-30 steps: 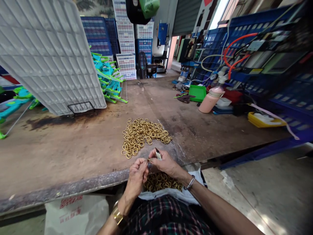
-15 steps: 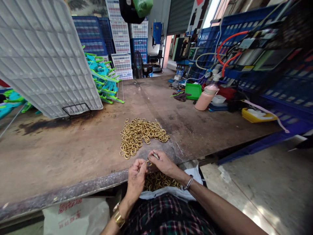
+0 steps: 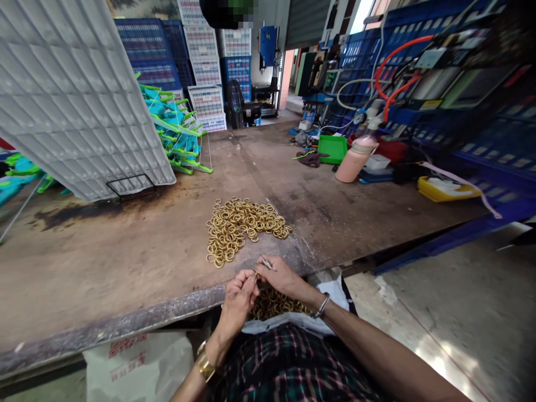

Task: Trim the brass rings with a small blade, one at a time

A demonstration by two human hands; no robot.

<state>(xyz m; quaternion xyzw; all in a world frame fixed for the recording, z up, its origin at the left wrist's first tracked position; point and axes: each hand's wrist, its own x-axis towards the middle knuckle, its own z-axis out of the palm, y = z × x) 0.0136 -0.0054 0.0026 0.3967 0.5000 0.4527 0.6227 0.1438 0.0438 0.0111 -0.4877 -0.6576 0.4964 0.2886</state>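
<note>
My left hand (image 3: pixel 239 298) is closed in a pinch at the table's front edge, with a brass-coloured ring (image 3: pixel 256 274) at its fingertips, mostly hidden. Close against it, my right hand (image 3: pixel 281 277) is closed around a small slim metal tool (image 3: pixel 266 262), whose pointed end sticks out past the fingers; its kind is hard to make out. Just beyond both hands lies a pile of brass-coloured rings (image 3: pixel 238 223) on the wooden table (image 3: pixel 138 251). Below my hands, more rings (image 3: pixel 278 304) fill a white bag (image 3: pixel 335 290) at my lap.
A grey ribbed panel (image 3: pixel 84 100) leans at the left, with teal and green hangers (image 3: pixel 176 123) behind it. To the right stand a pink bottle (image 3: pixel 355 162), a green tray (image 3: pixel 332 148) and a yellow tray (image 3: pixel 446 190). A printed bag (image 3: pixel 138 363) hangs below the table edge.
My hands have come closer together, and the ring between them is now more covered by the fingers. The tool tip has turned slightly upward. The camera view has shifted a little.
</note>
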